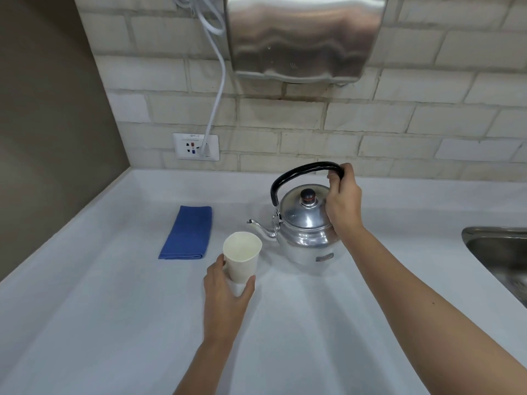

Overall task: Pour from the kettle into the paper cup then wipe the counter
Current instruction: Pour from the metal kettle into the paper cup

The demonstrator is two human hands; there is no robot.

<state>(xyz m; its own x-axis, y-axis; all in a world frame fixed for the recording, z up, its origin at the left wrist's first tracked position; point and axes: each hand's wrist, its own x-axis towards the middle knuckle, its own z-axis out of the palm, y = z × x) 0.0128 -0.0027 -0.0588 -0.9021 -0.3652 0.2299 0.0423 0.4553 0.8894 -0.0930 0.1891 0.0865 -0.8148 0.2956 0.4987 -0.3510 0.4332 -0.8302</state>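
A shiny metal kettle with a black arched handle stands on the white counter, its spout pointing left. My right hand is closed around the right end of the handle. A white paper cup stands just left of the spout and below it, with its rim slightly squeezed. My left hand grips the cup's lower part from the near side. A folded blue cloth lies flat on the counter to the left of the cup.
A steel sink is set into the counter at the right edge. A metal wall unit hangs above the kettle on the tiled wall. A white cable runs down to a wall socket. A brown side wall closes the left.
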